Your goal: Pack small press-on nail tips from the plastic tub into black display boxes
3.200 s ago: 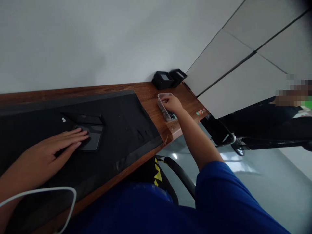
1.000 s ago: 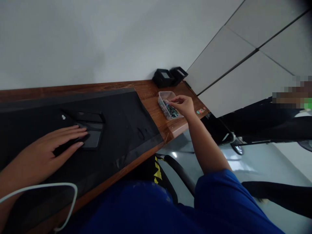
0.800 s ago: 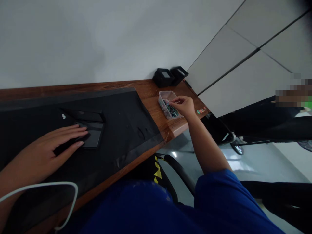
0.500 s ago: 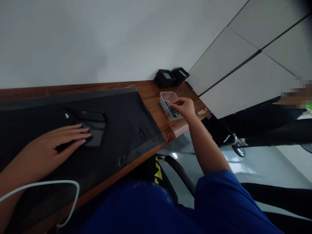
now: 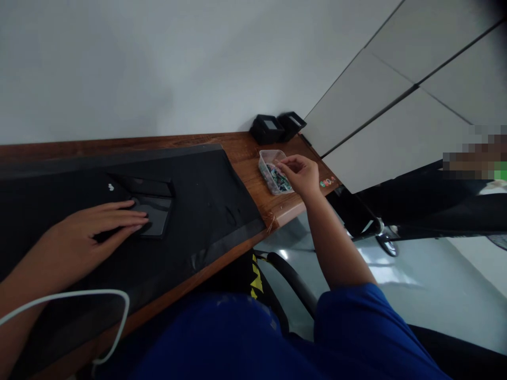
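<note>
A large black monitor point(image 5: 198, 195) lies face down on the wooden desk point(image 5: 253, 190). My left hand point(image 5: 95, 232) rests flat and open on its back, fingertips on the dark mounting bracket point(image 5: 156, 219). My right hand point(image 5: 301, 174) reaches to a small clear plastic container point(image 5: 267, 158) of small coloured parts near the desk's right end. Its thumb and fingers are pinched together just over the container; what they hold is too small to make out.
Two black open boxes point(image 5: 273, 126) stand against the wall behind the container. A white cable point(image 5: 79, 301) loops at the lower left. A black chair armrest point(image 5: 293, 285) sits below the desk edge. Another person's dark sleeve point(image 5: 435, 206) is at the right.
My right hand came out of the container, shifted to its right side and now pinches above it. My left hand stayed flat on the bracket.
</note>
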{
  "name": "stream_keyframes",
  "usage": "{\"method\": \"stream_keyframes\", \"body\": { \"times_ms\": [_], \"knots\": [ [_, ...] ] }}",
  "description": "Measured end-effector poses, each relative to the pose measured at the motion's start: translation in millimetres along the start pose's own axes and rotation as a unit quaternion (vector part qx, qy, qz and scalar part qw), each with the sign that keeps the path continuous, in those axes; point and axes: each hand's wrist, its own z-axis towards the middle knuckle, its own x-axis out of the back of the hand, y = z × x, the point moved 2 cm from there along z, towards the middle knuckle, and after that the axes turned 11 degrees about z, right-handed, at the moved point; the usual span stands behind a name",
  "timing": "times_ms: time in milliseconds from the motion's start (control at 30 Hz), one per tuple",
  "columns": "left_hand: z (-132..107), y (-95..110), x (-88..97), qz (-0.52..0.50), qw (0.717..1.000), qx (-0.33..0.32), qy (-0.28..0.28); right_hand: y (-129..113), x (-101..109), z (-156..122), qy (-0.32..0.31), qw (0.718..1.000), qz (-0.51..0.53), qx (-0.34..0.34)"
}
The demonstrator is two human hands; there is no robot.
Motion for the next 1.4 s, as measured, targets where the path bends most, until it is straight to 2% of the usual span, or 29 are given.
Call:
{"method": "stream_keyframes", "body": {
  "times_ms": [200,367,600,1000,1400],
  "knots": [
    [3.1,5.7,2.0,-0.003,1.0,0.003,0.011,-6.9,-2.8,-0.4,0.003,0.999,0.042,-0.02],
    [5.3,6.7,3.8,0.004,1.0,0.022,0.001,-7.6,-3.8,0.3,0.005,0.997,0.061,-0.046],
    [5.2,6.7,4.8,0.001,1.0,0.011,0.01,-3.0,-5.3,0.6,-0.011,0.994,0.08,-0.073],
    [6.2,10.7,6.2,0.022,0.999,0.034,0.029,10.0,2.1,3.6,0.003,0.998,0.014,-0.067],
    [1.3,5.8,3.2,0.041,0.997,0.056,0.019,13.6,-2.2,3.1,0.01,0.995,0.028,-0.091]
  ]
}}
